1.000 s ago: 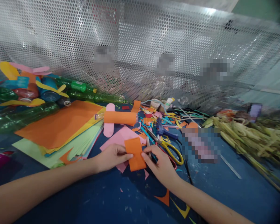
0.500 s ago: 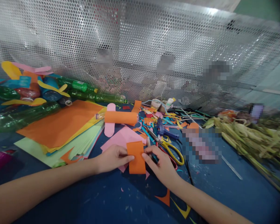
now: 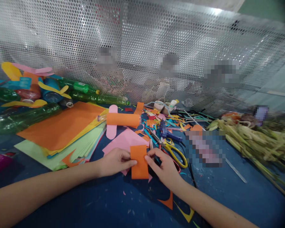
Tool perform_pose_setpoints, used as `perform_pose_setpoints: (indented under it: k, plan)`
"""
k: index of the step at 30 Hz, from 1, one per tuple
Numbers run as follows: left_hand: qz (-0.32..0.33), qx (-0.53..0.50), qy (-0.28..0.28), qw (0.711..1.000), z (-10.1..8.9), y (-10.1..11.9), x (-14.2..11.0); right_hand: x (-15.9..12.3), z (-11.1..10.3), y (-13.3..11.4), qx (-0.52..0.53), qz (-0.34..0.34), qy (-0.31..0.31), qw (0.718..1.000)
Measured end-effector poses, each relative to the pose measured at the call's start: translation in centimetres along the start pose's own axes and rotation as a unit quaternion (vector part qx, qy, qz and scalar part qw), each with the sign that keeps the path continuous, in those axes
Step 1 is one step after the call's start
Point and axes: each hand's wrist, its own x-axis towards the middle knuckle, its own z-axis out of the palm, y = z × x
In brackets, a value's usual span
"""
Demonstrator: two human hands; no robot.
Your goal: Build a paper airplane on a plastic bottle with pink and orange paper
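Note:
Between both hands an orange paper rectangle (image 3: 139,167) is held upright by its side edges. My left hand (image 3: 115,162) pinches its left edge, thumb in front. My right hand (image 3: 165,166) pinches the right edge, thumb tip on the paper's face. Pink paper (image 3: 123,141) lies behind the hands. Farther back rests a small plastic bottle wrapped in orange paper (image 3: 123,119), with a rounded pink strip (image 3: 111,131) crossing under it. Just beyond my right hand are yellow-handled scissors (image 3: 175,153) and a blue glue gun (image 3: 169,134).
Stacked coloured sheets (image 3: 64,126) lie at left, beside green bottles (image 3: 26,117) and paper-decorated bottles (image 3: 30,90). Paper scraps (image 3: 154,118) cover the middle back. Dried husks (image 3: 256,136) lie at right. A perforated metal screen (image 3: 142,41) rises behind, with blurred figures in it.
The orange paper has straightened from a slight tilt and moved slightly down and right. Both hands keep their pinch on its edges.

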Motion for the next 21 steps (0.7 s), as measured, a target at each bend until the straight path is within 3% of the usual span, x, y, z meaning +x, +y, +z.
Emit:
perform_pose_setpoints:
  k: [6, 13, 18, 21]
  plan:
    - [-0.017, -0.01, -0.003, 1.0, 0.02, -0.02, 0.0, -0.01, -0.06, -0.16, -0.001, -0.002, 0.004, 1.0]
    - [0.018, 0.024, 0.007, 1.0, -0.1, -0.05, 0.01, -0.07, 0.06, -0.11, 0.0, 0.009, -0.006, 1.0]
    - [-0.003, -0.03, 0.0, 1.0, -0.09, -0.02, 0.05, -0.15, -0.18, -0.17, -0.002, 0.008, -0.017, 1.0]
    - [-0.009, -0.068, 0.034, 0.997, -0.2, -0.31, 0.25, -0.28, -0.27, -0.21, -0.03, -0.02, -0.025, 0.999]
